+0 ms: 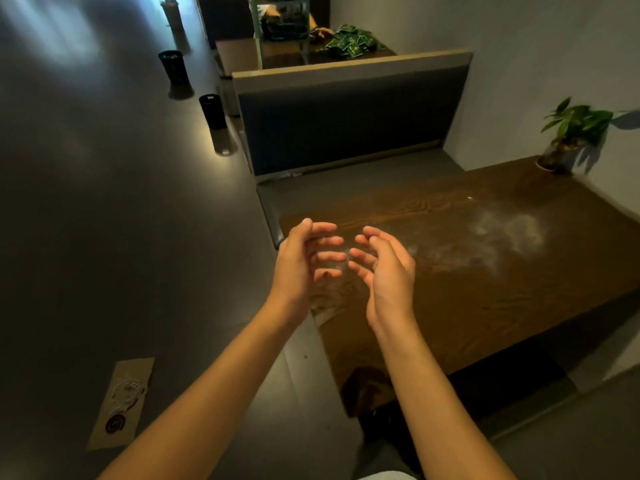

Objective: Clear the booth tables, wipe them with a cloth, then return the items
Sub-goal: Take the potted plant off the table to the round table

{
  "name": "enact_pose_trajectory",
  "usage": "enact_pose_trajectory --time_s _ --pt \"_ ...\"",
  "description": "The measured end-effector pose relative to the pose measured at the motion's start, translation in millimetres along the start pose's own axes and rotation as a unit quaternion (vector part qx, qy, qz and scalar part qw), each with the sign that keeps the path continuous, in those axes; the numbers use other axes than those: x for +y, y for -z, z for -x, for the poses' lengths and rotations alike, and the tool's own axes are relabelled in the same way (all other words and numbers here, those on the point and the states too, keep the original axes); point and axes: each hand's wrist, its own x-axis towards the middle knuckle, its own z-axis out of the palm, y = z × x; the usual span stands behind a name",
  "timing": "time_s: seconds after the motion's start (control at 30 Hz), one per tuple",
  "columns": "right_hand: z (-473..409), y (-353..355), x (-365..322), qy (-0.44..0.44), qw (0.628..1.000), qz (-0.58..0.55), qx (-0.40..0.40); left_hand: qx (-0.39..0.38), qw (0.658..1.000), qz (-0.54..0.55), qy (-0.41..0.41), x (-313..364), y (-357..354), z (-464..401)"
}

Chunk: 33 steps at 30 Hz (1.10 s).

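Dim restaurant booth: a dark wooden table [485, 271] smeared with a whitish patch [509, 232], a potted plant [568, 140] at its far wall corner. Over the table's near-left corner, left hand [304, 258] and right hand [384, 268] hover palms facing, fingers loosely spread, holding nothing. Green packets [349, 41] lie on the table beyond the bench back [346, 123].

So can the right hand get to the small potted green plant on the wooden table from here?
Probably yes. The right hand is empty, and the brown wooden table lies bare between it and the potted green plant, though the plant sits at the far wall corner.
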Motion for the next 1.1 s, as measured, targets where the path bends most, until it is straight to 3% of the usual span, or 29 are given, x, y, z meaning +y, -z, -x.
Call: enact_pose_trajectory --time_s 0.1,0.27,0.6,1.1 --pt "-75 11 -32 -0.012 0.999 0.031 -0.041 0.034 0.999 0.011 0.004 -11 -50 -63" --pt "-174 38 -71 -0.023 0.996 0.079 -0.046 0.081 0.996 0.026 0.021 -29 -115 -145" --pt "-258 46 -65 -0.087 0.990 0.098 -0.059 0.163 0.984 0.029 0.065 -53 -139 -193" --pt "-321 119 -88 -0.066 0.992 0.102 0.039 0.090 0.990 0.035 0.106 -99 -218 -248"
